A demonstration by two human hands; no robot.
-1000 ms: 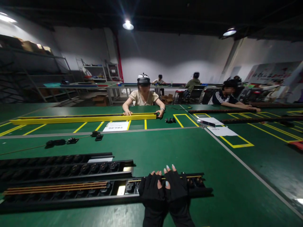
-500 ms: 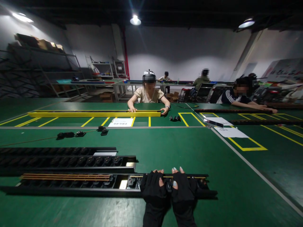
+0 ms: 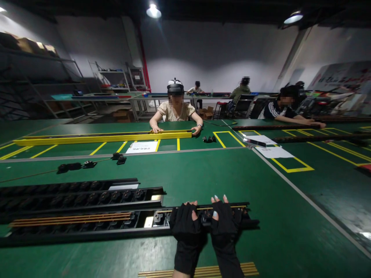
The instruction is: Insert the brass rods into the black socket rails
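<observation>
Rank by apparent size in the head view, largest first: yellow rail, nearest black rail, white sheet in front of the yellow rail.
1. Nearest black rail, its nearness to the camera enlarging it
2. Yellow rail
3. White sheet

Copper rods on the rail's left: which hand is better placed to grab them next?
Probably the left hand. It lies over the rail, nearer the copper rods; the right hand is over the rail too, but farther from them.
</observation>
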